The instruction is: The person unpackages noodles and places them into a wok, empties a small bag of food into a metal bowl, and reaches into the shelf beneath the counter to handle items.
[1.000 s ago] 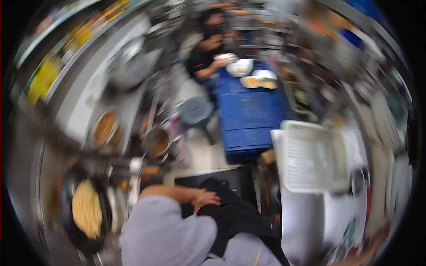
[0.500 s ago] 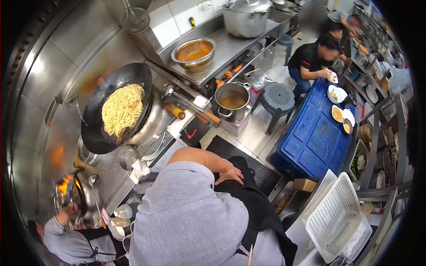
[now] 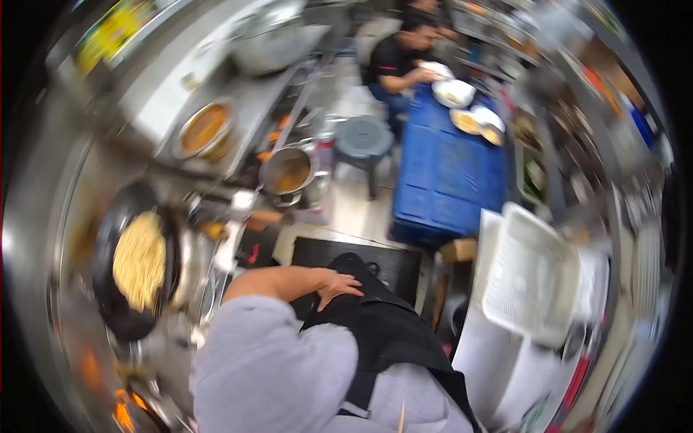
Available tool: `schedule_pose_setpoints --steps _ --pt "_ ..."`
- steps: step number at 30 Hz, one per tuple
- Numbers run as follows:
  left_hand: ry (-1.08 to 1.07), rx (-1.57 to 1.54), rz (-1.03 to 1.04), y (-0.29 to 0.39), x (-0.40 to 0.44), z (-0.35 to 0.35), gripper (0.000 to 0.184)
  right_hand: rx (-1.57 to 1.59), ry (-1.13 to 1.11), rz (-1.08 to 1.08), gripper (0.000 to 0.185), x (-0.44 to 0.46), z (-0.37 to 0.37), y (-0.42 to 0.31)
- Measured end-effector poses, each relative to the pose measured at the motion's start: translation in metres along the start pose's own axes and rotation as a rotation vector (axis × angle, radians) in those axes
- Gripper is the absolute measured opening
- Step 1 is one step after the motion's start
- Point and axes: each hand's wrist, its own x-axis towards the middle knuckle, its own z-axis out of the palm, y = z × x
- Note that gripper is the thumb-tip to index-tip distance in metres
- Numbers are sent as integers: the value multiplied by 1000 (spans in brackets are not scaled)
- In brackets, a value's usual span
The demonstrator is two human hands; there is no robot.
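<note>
My left hand lies flat on the black apron at my front, fingers spread and holding nothing. The bare forearm comes out of a grey sleeve on the left. My right hand is out of sight. To the left of my arm a black wok sits tilted, with a mound of yellow noodles in it. Ahead of the hand, a steel pot of brownish liquid stands beyond the counter's end. A thin pale stick shows at the bottom edge. Motion blurs much of the view.
A flame burns at lower left. A grey stool and a blue chest with bowls on top stand ahead, a seated person beside them. A white basket sits on the right. A metal bowl holds orange liquid.
The view has swung to the right, so wok, stool and chest appear farther left. The co-worker by the flame has left the view. My left hand stays on the apron.
</note>
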Motion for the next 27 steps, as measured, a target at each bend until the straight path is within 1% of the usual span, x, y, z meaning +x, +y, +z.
schedule_pose_setpoints --steps 2,3,4,5,6,7,8,9,10,11,12,13,15,16,18,19,20,22,23,25,26,27 --pt "-16 -26 24 -3 6 -7 146 -14 -17 -45 44 -12 -6 30" --pt "-100 23 105 0 12 -14 146 -5 48 -129 45 -27 -14 14" --pt "-105 29 56 5 13 -21 143 -1 -40 -14 42 -48 -34 -47" --pt "-98 35 3 8 16 -25 140 30 -1 -4 42 -57 -36 -56" --pt "-160 74 63 8 20 -29 140 42 57 -65 40 -65 -39 -71" --pt "-161 79 33 9 22 -31 131 59 77 -60 37 -74 -43 -94" --pt "-154 77 -6 8 21 -29 121 8 60 -28 33 -74 -47 -93" --pt "-154 128 -9 -6 25 -17 99 -10 87 26 31 -75 -48 -107" --pt "-185 146 13 -13 27 -16 99 -20 114 71 30 -79 -48 -124" --pt "-192 166 34 -18 26 -16 94 -36 115 98 30 -83 -49 -133" --pt "-196 182 50 -23 26 -17 89 -12 132 78 29 -85 -51 -140" --pt "-213 187 58 -28 28 -19 89 14 148 53 29 -85 -52 -140" --pt "-188 116 -34 -36 31 -23 138 18 161 39 29 -80 -51 -128" --pt "-201 117 -35 -40 34 -24 138 30 179 12 30 -79 -49 -124" --pt "-265 139 -134 -48 39 -25 133 33 181 47 30 -79 -47 -127" --pt "-271 46 -268 -57 37 -19 128 37 195 69 30 -79 -49 -129" --pt "-277 50 -266 -58 29 -16 128 33 193 76 30 -78 -50 -128" --pt "-27 -147 -468 -62 15 -9 120 -38 122 180 31 -78 -50 -127" --pt "-34 -144 -470 -57 5 -13 120 -39 117 186 31 -76 -50 -126" --pt "131 -658 -822 -30 -19 -29 99 -51 144 127 32 -75 -47 -120" --pt "162 -808 -880 -30 -27 -26 97 -62 135 139 32 -76 -45 -119" --pt "151 -911 -878 -35 -37 -16 96 -62 134 133 33 -75 -45 -119"
